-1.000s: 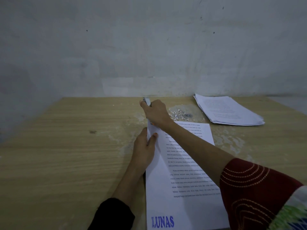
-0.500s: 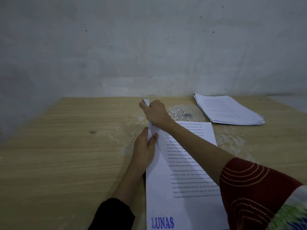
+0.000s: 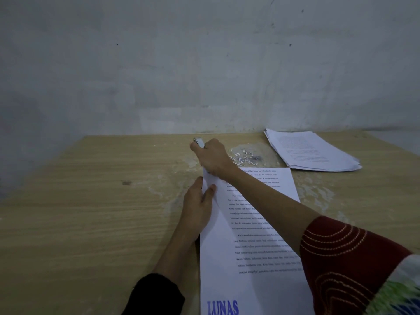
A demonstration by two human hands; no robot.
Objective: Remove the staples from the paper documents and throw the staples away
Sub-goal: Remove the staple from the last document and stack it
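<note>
Right hand (image 3: 211,156) clenches a metal tool (image 3: 199,142) at the document's (image 3: 256,226) far left corner. Left hand (image 3: 197,202) presses flat on its left edge. Loose staples (image 3: 243,156) lie just beyond the top edge, and a paper stack (image 3: 311,151) sits far right. The table (image 3: 91,212) stretches wide to the left.

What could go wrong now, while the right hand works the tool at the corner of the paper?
The right hand grips the metal tool at the lifted top corner of the document; a hard pull may tear that corner.
The left hand presses only the left edge, so the sheets could slide.
The loose staples lie bare on the table close behind; an arm could scatter them.
</note>
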